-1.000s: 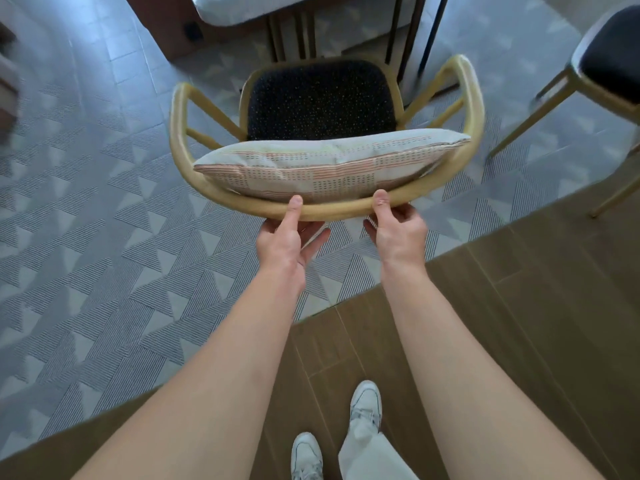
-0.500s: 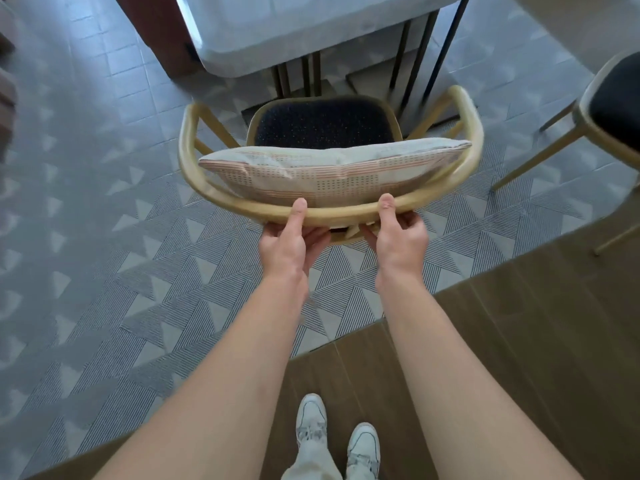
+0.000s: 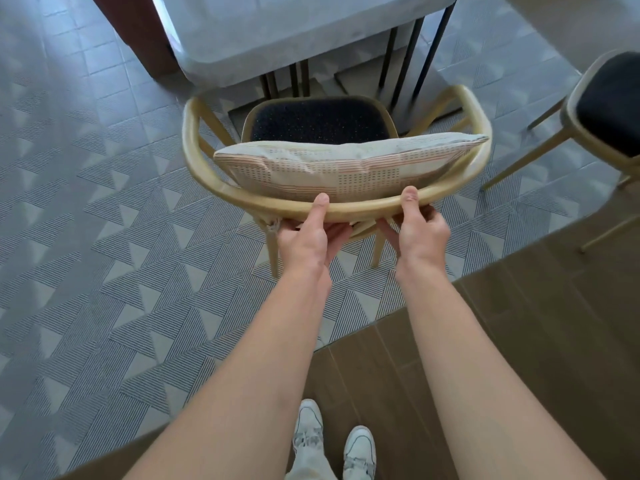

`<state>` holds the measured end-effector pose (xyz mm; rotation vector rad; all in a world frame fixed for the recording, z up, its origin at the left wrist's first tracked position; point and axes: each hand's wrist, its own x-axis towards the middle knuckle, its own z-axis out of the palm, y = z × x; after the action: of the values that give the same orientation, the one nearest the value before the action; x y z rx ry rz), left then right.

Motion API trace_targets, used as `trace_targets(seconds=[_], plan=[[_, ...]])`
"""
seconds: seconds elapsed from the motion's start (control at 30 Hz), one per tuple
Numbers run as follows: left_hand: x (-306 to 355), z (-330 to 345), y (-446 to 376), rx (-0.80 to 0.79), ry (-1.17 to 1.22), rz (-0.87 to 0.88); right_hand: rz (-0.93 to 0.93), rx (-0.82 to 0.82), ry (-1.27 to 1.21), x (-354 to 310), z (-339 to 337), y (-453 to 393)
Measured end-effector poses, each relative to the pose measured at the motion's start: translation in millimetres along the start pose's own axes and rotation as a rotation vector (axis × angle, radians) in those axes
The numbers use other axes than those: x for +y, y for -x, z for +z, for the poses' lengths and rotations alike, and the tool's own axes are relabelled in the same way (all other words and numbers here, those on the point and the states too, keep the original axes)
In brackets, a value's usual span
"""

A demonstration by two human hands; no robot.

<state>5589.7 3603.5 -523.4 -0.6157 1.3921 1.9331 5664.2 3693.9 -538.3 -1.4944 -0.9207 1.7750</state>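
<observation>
A wooden chair (image 3: 194,150) is gripped by its curved back rail, with the left hand (image 3: 304,240) and the right hand (image 3: 422,233) set side by side near the rail's middle. The fingers (image 3: 341,233) of both hands are curled under the rail and the thumbs (image 3: 320,206) are laid over its top, so both hands are clamped on the wood. A patterned cushion (image 3: 346,164) is propped on edge just beyond the fingers, against the inside of the rail, and the dark seat pad (image 3: 318,121) is seen farther beyond it. The chair is stood on grey patterned tiles (image 3: 104,209), and its front is pointed at a pale-topped table (image 3: 294,39) well beyond the fingers, with the seat close to the table's edge. A second chair (image 3: 609,109) is seen far to the right of the fingers. The step in hand is judged to be the pushing of the chair in under the table. A steady, even push from both hands is called for next, with the chair kept square so that its arms are not knocked against the table's legs and the cushion is not tipped.
</observation>
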Motion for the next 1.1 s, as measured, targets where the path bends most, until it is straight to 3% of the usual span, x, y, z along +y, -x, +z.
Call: trace_targets(seconds=[0.5, 0.83, 1.1], plan=[[-1.5, -1.4, 0.9, -0.02, -0.043, 0.015, 0.022, -0.036, -0.049, -0.9, -5.6, -1.6], [10.1, -17.9, 3.8, 0.037, -0.038, -0.124, 0.167, -0.079, -0.078, 2.7, -6.4, 13.1], [-3.3, 23.9, 24.7, 0.02, -0.04, -0.199, 0.101, 0.025, -0.013, -30.8, -21.8, -6.1]])
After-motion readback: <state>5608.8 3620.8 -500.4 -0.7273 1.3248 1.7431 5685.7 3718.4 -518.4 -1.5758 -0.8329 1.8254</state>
